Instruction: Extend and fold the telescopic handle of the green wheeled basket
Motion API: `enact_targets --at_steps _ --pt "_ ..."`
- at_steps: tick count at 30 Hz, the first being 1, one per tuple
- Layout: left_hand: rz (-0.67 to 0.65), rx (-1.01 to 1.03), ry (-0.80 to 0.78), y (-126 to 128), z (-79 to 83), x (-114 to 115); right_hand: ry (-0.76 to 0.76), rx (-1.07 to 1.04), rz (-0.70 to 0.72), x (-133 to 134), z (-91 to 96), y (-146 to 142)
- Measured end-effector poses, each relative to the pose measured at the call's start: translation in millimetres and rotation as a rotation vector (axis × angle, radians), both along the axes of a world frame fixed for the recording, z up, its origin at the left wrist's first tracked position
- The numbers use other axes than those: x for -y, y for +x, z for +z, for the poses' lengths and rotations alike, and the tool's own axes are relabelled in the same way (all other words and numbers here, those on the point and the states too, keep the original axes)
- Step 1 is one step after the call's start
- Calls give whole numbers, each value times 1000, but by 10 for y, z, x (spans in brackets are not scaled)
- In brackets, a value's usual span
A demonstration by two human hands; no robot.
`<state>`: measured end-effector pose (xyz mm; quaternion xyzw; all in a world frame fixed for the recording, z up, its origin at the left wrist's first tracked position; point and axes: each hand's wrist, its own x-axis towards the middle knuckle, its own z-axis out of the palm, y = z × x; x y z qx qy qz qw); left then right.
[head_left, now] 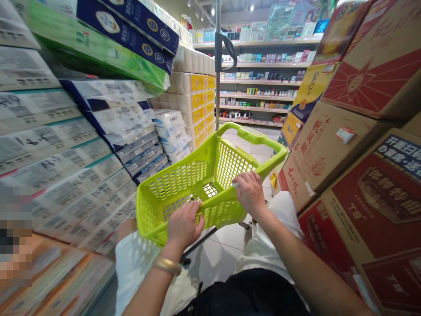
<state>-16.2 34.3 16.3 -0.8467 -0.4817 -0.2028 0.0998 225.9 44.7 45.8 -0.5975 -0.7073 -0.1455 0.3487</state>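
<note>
A lime-green plastic shopping basket [177, 175] with lattice sides stands tilted before me on a dark frame with small wheels. It holds nothing that I can make out. My left hand [184, 224], with a gold bangle on its wrist, is closed over the near rim, fingers inside and thumb outside. Farther right along that same side, my right hand [249, 192] also grips the rim. A small pale thing shows at its fingertips, too small to name. The basket's thick handle [258, 137] rises at the far end, touched by neither hand.
Stacked paper-goods packs [66, 166] wall the left side. Cardboard cartons [329, 145] crowd the right. Beyond the basket stand a grey pole [217, 87] with a dark grip and shelves [263, 82] of small boxes and bottles. White floor tiles [217, 250] run between.
</note>
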Motion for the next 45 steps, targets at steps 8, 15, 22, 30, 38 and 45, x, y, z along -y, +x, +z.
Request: enact_targets --at_steps 8,15,22,30,38,45 --pt "14 58 -12 -13 15 -39 -12 -3 -29 10 -64 -260" --pt "-12 43 -7 -130 24 -59 -15 -18 -29 38 13 -122" --pt "73 40 -20 -101 105 -51 6 -5 -83 28 81 -29" --pt "-36 144 -7 614 198 95 -54 52 11 86 -74 -400" --pt "-170 239 -118 774 7 -41 -15 23 -126 -28 239 316" --pt "-206 284 -139 571 61 -218 -11 23 -104 -44 275 259"
